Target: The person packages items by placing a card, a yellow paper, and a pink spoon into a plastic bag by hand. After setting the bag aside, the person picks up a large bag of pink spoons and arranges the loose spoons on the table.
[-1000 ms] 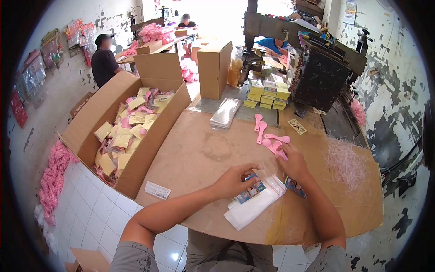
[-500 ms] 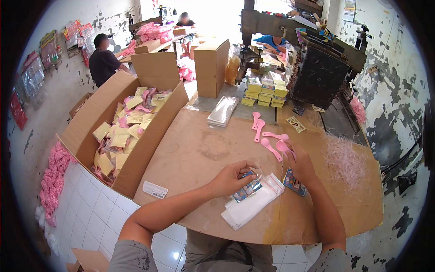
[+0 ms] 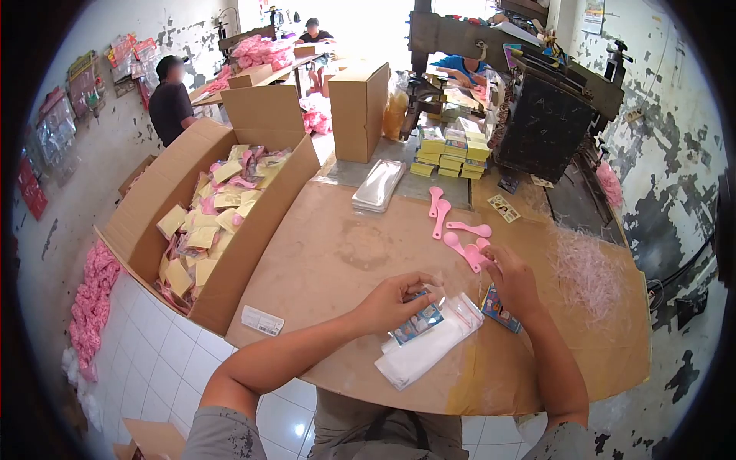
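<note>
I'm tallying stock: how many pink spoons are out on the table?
5: two spoons at the back, one crosswise nearer, one in front of it, one at the right hand, which may hide more.

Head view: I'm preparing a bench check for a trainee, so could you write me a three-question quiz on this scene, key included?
1. Which hand is at the pink scoops?
2. True or false: the open carton filled with small packets stands to the left of the pink scoops.
3. At the fingertips of the left hand is: a) a white label; b) a blue printed card; c) a pink scoop.

Key: 1. The right hand. 2. True. 3. b.
</note>
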{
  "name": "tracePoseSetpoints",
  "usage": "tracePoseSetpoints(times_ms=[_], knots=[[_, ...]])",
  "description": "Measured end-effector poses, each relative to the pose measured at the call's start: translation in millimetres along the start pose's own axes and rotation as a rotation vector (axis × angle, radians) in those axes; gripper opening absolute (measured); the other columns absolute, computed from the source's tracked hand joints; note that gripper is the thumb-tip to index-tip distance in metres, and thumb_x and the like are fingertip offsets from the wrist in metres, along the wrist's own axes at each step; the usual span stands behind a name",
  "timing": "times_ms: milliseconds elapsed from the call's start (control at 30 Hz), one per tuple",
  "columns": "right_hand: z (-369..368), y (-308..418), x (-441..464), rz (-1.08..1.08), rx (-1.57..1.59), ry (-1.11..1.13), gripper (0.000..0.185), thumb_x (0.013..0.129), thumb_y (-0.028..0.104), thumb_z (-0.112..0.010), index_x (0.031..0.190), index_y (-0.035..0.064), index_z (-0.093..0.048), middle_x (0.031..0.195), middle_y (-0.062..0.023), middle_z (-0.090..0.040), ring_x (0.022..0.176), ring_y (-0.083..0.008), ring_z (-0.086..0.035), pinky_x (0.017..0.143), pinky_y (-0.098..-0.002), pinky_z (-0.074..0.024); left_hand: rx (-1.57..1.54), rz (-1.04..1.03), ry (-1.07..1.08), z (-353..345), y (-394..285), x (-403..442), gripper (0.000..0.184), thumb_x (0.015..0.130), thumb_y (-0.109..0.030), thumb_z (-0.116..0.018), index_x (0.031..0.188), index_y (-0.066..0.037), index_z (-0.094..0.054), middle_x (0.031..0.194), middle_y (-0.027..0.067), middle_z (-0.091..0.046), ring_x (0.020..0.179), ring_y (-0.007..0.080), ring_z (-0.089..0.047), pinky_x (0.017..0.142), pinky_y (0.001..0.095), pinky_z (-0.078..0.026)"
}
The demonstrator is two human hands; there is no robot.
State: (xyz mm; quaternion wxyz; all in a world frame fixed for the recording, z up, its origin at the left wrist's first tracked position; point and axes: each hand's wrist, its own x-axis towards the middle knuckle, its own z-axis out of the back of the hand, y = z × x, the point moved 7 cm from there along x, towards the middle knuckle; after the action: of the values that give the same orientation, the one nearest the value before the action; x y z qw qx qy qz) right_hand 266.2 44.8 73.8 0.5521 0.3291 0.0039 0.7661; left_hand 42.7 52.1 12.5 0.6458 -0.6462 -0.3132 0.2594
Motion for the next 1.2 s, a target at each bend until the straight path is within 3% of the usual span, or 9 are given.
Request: tracePoseSetpoints(times_ms=[100,200,400,500,600,700,967,1100,1200], knots=[[3,22,-13,-0.066,0.316,0.174,0.025,0.092,0.001,-0.068,0.117,0.0040,-0.069,0.106,-0.0132,-0.070,0.094,-0.0302,-0.070,0.081,-0.0370,-0.0559,-0.058,-0.004,-0.009,0,-1,0,0.032,0.104,-0.008,-0.063,0.134,0.002,-0.059,0.107,0.0070,-0.074,0.101,0.0082,-0.066,0.088,0.0257,-0.054],[1,42,-26,0.021,0.410,0.217,0.025,0.091,-0.002,-0.069,0.116,0.0008,-0.070,0.107,-0.0123,-0.072,0.095,-0.0221,-0.071,0.086,-0.0342,-0.0546,0.021,0.024,-0.005,3,4,1,0.033,0.104,-0.008,-0.064,0.135,0.001,-0.059,0.105,0.0071,-0.074,0.102,0.0088,-0.067,0.087,0.0257,-0.054],[-8,26,-53,-0.297,0.755,0.155,0.019,0.095,-0.002,-0.068,0.114,-0.0019,-0.069,0.110,-0.0066,-0.071,0.100,-0.0138,-0.068,0.089,-0.0296,-0.0547,0.023,-0.015,-0.065,7,4,1,0.038,0.102,-0.008,-0.067,0.137,0.001,-0.057,0.102,0.0081,-0.074,0.099,0.0103,-0.069,0.084,0.0257,-0.055],[-9,18,-55,-0.368,0.945,0.042,0.018,0.096,0.000,-0.069,0.114,-0.0010,-0.070,0.110,-0.0043,-0.070,0.100,-0.0107,-0.067,0.086,-0.0274,-0.0544,0.036,-0.049,-0.055,7,4,2,0.039,0.102,-0.008,-0.068,0.138,0.000,-0.056,0.104,0.0052,-0.073,0.095,0.0066,-0.067,0.079,0.0229,-0.054],[-7,10,-57,-0.442,0.953,-0.011,0.019,0.094,-0.002,-0.071,0.113,-0.0003,-0.070,0.106,-0.0034,-0.070,0.096,-0.0098,-0.066,0.085,-0.0261,-0.0543,0.047,-0.026,-0.072,8,3,1,0.037,0.102,-0.007,-0.067,0.138,0.000,-0.057,0.103,0.0049,-0.073,0.096,0.0067,-0.067,0.080,0.0232,-0.054],[-4,6,-52,-0.206,0.651,-0.048,0.019,0.093,-0.002,-0.072,0.112,0.0006,-0.071,0.104,-0.0020,-0.070,0.093,-0.0081,-0.066,0.084,-0.0250,-0.0543,0.065,-0.012,-0.076,8,-4,0,0.036,0.103,-0.007,-0.065,0.138,-0.001,-0.058,0.102,0.0046,-0.072,0.095,0.0064,-0.066,0.080,0.0227,-0.053],[-11,10,-61,-0.457,0.938,0.030,0.016,0.096,0.002,-0.069,0.111,0.0008,-0.071,0.107,-0.0052,-0.072,0.095,-0.0104,-0.067,0.085,-0.0274,-0.0562,0.028,-0.043,-0.055,1,-3,-3,0.037,0.103,-0.009,-0.066,0.138,-0.002,-0.058,0.097,0.0040,-0.072,0.091,0.0057,-0.065,0.079,0.0232,-0.052],[-8,1,-57,-0.379,1.048,-0.037,0.014,0.100,0.006,-0.065,0.112,-0.0007,-0.069,0.109,-0.0084,-0.072,0.094,-0.0127,-0.068,0.085,-0.0293,-0.0569,0.158,-0.043,-0.032,4,-1,0,0.039,0.101,-0.010,-0.069,0.138,-0.002,-0.058,0.098,0.0043,-0.071,0.092,0.0074,-0.067,0.080,0.0247,-0.054],[-7,1,-56,-0.371,1.047,-0.082,0.017,0.104,0.010,-0.061,0.115,-0.0012,-0.066,0.110,-0.0110,-0.073,0.091,-0.0137,-0.068,0.084,-0.0299,-0.0564,0.069,-0.001,-0.037,2,0,-1,0.041,0.102,-0.009,-0.068,0.140,-0.002,-0.056,0.100,0.0046,-0.073,0.094,0.0066,-0.066,0.082,0.0244,-0.054]])
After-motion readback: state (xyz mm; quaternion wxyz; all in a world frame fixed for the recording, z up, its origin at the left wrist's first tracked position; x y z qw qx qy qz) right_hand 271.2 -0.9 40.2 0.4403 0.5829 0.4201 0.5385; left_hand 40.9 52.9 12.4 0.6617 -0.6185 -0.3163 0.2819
